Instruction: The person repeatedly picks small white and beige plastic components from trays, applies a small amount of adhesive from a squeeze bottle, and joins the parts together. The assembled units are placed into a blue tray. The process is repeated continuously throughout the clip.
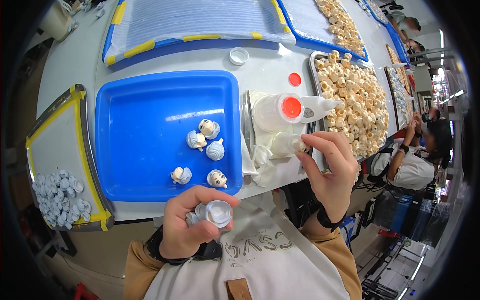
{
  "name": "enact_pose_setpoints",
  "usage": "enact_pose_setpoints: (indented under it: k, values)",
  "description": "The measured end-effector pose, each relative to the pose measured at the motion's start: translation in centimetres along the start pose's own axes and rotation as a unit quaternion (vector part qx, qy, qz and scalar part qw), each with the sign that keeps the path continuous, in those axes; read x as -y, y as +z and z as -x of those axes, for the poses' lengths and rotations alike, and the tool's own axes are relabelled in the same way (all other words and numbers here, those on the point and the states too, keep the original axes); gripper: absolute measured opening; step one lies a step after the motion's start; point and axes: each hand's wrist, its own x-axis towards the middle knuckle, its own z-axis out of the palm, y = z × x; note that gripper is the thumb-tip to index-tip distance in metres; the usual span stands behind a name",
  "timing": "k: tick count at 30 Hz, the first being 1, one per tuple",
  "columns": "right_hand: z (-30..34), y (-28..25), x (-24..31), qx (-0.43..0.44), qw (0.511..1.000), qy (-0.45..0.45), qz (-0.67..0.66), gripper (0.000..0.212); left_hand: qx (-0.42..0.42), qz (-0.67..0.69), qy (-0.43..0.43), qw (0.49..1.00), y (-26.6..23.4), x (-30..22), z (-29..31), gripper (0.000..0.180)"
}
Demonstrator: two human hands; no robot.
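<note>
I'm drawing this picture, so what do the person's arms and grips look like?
The left sleeve and right sleeve are loose and tan-brown. The left wristband and right wristband are black. The left grip and right grip have no gloves.

Blue plastic tray [135, 135]: left half open to my left hand [192, 220]; figurine heads [217, 178] obstruct its right side. Plastic jar [266, 114], squeeze bottle [314, 111], metal tray [314, 72] crowd my right hand [332, 167].

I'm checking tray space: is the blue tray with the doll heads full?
No, the tray is only partly filled: five heads lie toward its right, most of it bare.
</note>
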Motion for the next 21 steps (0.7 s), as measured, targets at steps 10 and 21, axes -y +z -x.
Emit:
enact_pose_setpoints:
  k: [10,21]
  values:
    - [1.1,0.2,-0.6,-0.027,0.999,0.018,-0.002,0.029,0.012,-0.113,0.021,0.993,0.7,-0.2,-0.3,0.06]
    - [1.3,1.4,3.2,0.013,0.911,-0.143,-0.386,0.035,0.05,-0.263,0.074,0.961,1.1,-0.3,-0.8,0.041]
